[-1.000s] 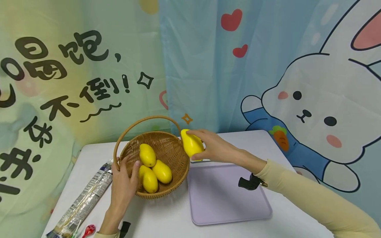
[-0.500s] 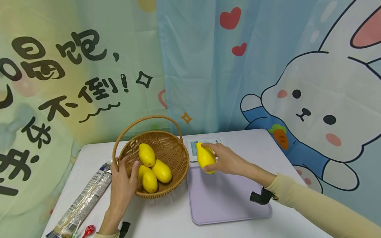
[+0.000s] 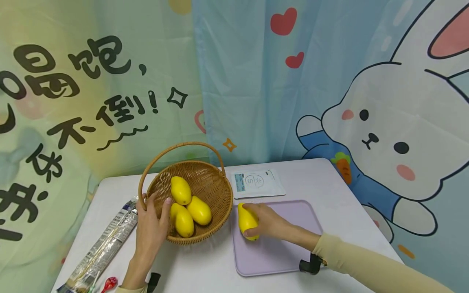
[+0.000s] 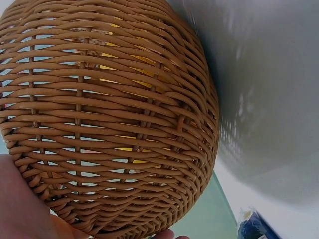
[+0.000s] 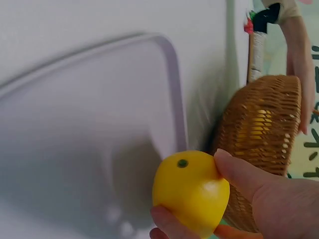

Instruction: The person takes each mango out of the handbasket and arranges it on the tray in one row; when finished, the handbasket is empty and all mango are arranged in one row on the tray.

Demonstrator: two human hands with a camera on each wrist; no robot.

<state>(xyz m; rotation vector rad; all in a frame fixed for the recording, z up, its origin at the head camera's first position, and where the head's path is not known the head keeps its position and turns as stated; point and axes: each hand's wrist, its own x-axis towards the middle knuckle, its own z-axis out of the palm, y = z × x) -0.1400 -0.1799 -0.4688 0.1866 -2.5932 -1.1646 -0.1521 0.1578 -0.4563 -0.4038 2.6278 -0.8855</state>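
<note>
At far left, a long silver foil packet [image 3: 104, 244] lies slanted on the white table [image 3: 198, 268], a red-wrapped lollipop [image 3: 110, 283] near its lower end. Next, the left hand [image 3: 151, 230] grips the near-left rim of a handled wicker basket [image 3: 213, 185], which leans so its mouth faces the person. Three yellow pear-shaped fruits [image 3: 199, 211] rest together inside. Right of the basket, a single yellow fruit [image 3: 246, 223] sits between the thumb and fingertips of the right hand [image 3: 269, 221], pinched from its right side, over the left part of a lavender tray [image 3: 282, 258]; whether it touches the tray, I cannot tell. Behind the tray lies a white printed packet [image 3: 258, 183].
</note>
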